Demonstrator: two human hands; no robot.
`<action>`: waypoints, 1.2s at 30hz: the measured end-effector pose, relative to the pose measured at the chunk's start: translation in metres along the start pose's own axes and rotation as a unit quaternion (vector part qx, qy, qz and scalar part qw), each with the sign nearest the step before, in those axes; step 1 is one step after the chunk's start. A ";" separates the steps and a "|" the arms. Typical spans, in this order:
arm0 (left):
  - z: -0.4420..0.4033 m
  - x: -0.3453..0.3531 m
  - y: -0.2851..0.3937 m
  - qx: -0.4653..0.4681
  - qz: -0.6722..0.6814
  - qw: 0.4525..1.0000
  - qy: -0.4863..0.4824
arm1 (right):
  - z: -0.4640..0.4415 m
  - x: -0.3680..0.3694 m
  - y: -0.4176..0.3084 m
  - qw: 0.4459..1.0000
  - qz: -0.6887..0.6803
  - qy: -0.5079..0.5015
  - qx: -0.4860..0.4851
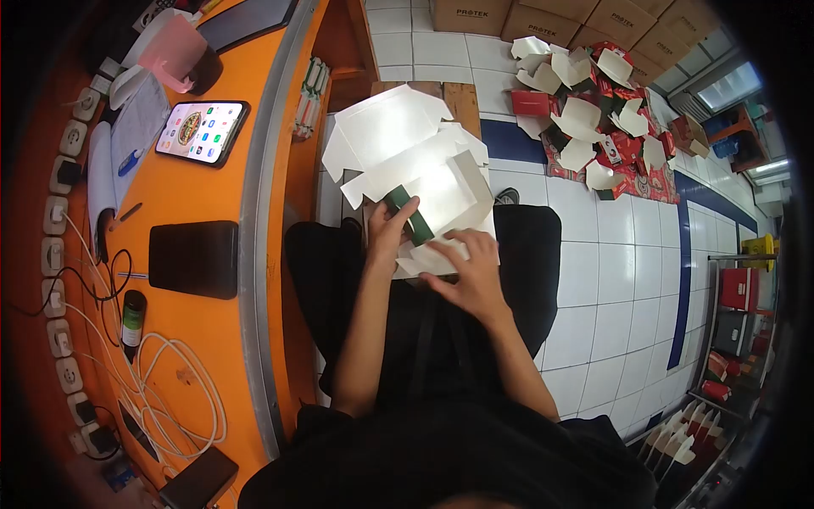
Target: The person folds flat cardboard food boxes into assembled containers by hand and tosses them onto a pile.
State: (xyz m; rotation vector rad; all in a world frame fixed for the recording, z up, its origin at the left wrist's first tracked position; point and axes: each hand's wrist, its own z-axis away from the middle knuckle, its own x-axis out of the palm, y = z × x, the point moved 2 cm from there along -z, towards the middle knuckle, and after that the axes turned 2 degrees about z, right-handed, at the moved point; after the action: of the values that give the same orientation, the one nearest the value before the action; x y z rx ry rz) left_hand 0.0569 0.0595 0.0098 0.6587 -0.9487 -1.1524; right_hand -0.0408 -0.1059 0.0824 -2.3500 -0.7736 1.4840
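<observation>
A partly folded cardboard box (441, 191), white inside with a green outer side, lies over a small wooden stool (462, 106) between the knees. Its large lid flap (381, 131) stands open at the far side. My left hand (392, 231) grips the green side panel at the near left corner, thumb on its upper edge. At the near edge of the box, my right hand (471, 270) touches a white flap with bent, spread fingers. Whether those fingers pinch the flap is not clear.
At left, an orange desk (203, 339) holds a lit phone (202, 133), a black case (193, 260), cables and a pink cup (178, 59). Folded red and white boxes (593, 127) are heaped on the floor at right. Brown cartons (543, 30) stand behind, shelves (733, 331) far right.
</observation>
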 end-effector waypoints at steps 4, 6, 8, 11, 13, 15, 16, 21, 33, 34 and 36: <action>0.010 0.018 0.000 0.002 0.063 0.998 0.007 | 0.000 0.024 -0.003 0.994 -0.087 0.050 0.033; 0.016 0.023 0.001 0.025 0.091 0.996 -0.003 | -0.001 0.027 -0.005 0.979 -0.123 0.066 0.146; 0.021 0.029 0.002 0.037 0.066 0.997 -0.006 | -0.003 0.028 -0.005 0.956 -0.133 0.089 0.247; 0.015 0.029 -0.012 0.081 0.029 0.996 -0.034 | -0.001 0.034 -0.004 0.974 -0.108 0.055 0.189; 0.012 0.025 -0.019 0.069 -0.003 0.995 -0.068 | 0.002 0.039 -0.003 0.966 -0.125 0.051 0.222; 0.009 0.015 -0.021 0.069 -0.027 0.995 -0.067 | 0.003 0.039 -0.001 0.979 -0.090 0.080 0.167; 0.006 0.005 -0.022 0.002 0.003 0.998 -0.056 | 0.005 0.039 0.001 0.979 -0.090 0.078 0.167; -0.019 -0.030 -0.007 -0.036 -0.041 0.998 0.037 | 0.016 0.064 0.008 0.919 -0.252 -0.087 0.290; -0.009 -0.021 -0.050 0.111 -0.072 0.991 0.028 | 0.006 0.120 0.032 0.916 -0.178 -0.150 0.328; -0.005 -0.021 -0.056 0.145 -0.137 0.979 0.046 | 0.006 0.120 0.034 0.915 -0.189 -0.144 0.327; 0.003 -0.023 -0.064 0.197 -0.225 0.953 0.049 | 0.005 0.120 0.034 0.912 -0.199 -0.153 0.325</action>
State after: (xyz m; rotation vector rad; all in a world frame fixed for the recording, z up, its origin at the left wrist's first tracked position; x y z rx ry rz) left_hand 0.0228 0.0627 -0.0489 1.2947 -0.9798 -1.3211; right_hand 0.0056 -0.0667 -0.0271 -1.4005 -0.6384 1.6148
